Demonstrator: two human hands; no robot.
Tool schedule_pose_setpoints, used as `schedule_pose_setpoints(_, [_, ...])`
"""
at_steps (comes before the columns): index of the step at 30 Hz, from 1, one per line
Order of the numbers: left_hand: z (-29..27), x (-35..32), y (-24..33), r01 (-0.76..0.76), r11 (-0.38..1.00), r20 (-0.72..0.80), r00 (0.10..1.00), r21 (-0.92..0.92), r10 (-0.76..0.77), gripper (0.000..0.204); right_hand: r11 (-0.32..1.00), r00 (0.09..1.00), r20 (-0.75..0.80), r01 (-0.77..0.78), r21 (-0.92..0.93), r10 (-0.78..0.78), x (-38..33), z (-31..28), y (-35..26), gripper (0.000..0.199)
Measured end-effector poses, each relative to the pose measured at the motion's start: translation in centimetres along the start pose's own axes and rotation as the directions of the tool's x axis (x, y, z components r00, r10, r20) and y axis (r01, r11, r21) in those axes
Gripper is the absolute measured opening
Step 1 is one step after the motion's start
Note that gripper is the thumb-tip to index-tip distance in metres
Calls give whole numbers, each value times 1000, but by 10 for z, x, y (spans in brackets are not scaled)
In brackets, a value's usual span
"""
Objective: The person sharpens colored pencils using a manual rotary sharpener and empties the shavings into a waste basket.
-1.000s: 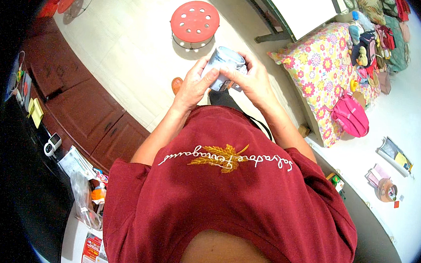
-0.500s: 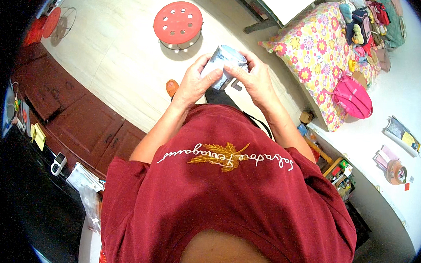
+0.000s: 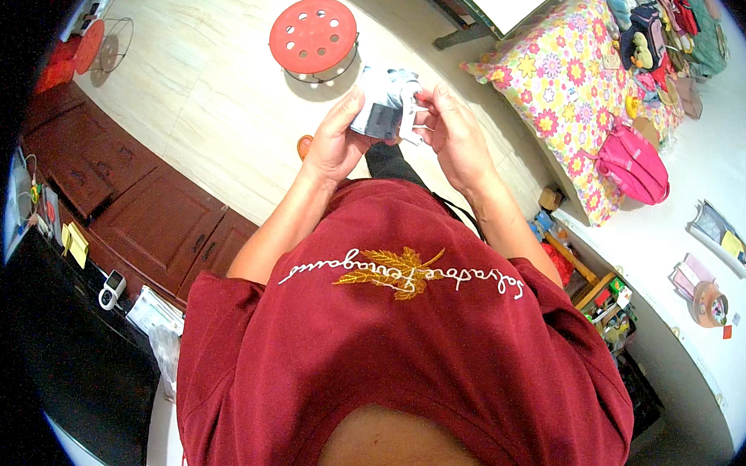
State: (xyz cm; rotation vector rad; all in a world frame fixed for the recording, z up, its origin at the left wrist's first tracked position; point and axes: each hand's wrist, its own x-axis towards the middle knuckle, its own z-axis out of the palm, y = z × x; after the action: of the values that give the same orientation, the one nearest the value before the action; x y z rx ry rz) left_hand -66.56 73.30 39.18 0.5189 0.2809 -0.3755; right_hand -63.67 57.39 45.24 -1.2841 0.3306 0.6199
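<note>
Head view: both hands' fingers (image 3: 345, 118) grasp a small grey packet (image 3: 384, 107), long axis upright.

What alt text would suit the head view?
Both hands, left hand and right hand, hold a small grey-and-white packet at chest height, above a round red perforated plastic stool on pale flooring; a floral cushion lies right.

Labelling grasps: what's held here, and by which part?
A small pale grey-blue packet, held in both hands: the left hand wraps its left side, the right hand pinches its right edge with the fingertips.
</note>
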Motion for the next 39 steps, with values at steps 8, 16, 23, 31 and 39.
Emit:
schedule_pose_setpoints(8, [27,15,-9,3,992,-100,995,-129,-16,52,999,996,79,34,26,-36,3,-21,-15,45])
schedule_pose_setpoints(16, [62,55,-11,6,965,42,999,-263,5,82,995,995,-12,96,-5,-97,-5,-77,-36,44])
schedule_pose_setpoints(23, [108,104,-38,-2,967,73,997,-254,21,82,990,989,-67,132,50,-128,-23,-141,-49,38])
schedule_pose_setpoints(31, [145,133,-107,67,998,72,995,2,-66,54,958,954,-136,279,72,-268,-37,-199,-72,40])
schedule_pose_setpoints(39, [172,159,-121,6,849,140,986,528,-94,72,847,892,-74,393,-357,-445,-22,-234,-78,64])
